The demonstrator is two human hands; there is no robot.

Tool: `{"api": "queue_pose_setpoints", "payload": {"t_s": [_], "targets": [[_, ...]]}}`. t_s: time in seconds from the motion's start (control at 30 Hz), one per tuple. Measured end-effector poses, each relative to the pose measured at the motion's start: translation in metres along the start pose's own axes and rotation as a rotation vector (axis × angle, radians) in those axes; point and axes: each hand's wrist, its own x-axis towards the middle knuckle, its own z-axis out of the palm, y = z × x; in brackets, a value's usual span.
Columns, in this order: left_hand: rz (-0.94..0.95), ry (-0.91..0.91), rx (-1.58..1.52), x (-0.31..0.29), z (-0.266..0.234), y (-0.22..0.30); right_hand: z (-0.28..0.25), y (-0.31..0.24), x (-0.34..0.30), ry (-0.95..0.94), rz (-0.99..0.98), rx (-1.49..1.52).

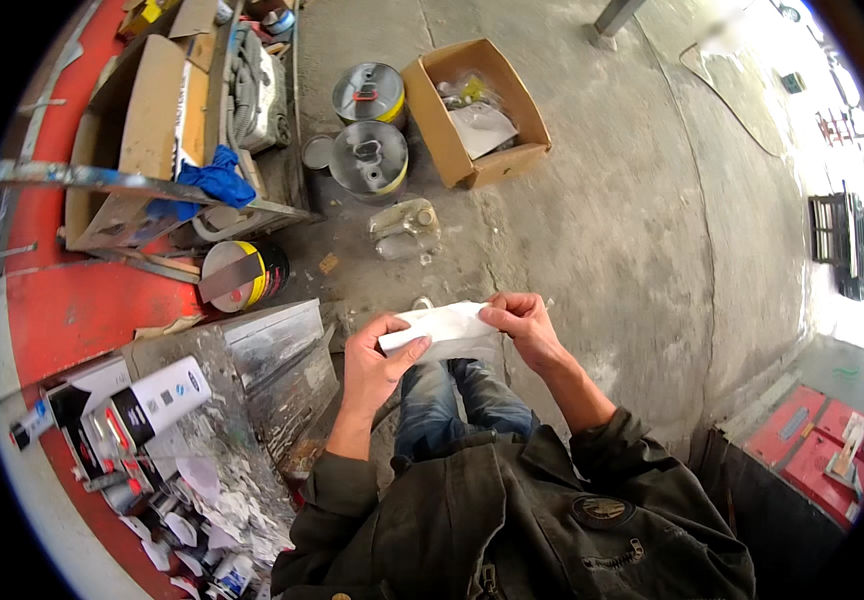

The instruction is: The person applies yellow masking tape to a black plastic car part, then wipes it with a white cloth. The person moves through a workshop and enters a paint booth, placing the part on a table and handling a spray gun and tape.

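Note:
A white folded sheet, paper or thin cloth (442,328), is stretched between my two hands in front of my body, above my jeans. My left hand (377,362) grips its left end, with the thumb on top and the fingers behind. At the right end my right hand (519,325) pinches the sheet between thumb and fingers. A thinner, see-through layer hangs below its lower edge. Beyond the sheet, a clear plastic jug (405,229) lies on the concrete floor.
Metal cans (369,160) and an open cardboard box (512,165) stand ahead. To the left are a metal rack with a blue glove (220,177), a yellow-black tin (242,275) and a paint-stained bench (242,400) crowded with cans and bottles. A red-topped tool surface (802,440) is at right.

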Motion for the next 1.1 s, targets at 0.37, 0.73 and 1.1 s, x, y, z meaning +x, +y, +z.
{"api": "queue_pose_setpoints", "payload": {"t_s": [0.37,0.73,1.1], "targets": [[0.085,-0.306,0.173,0.104,-0.023,-0.021,0.016,0.041,0.065,0.111,0.303,0.433],[0.406,-0.236,1.059,0.322,-0.022,-0.304,-0.081,0.271,0.190,0.626,0.326,0.540],[0.762,-0.738,1.681,0.423,0.008,-0.384,-0.170,0.456,0.308,0.580,0.043,0.528]]}}
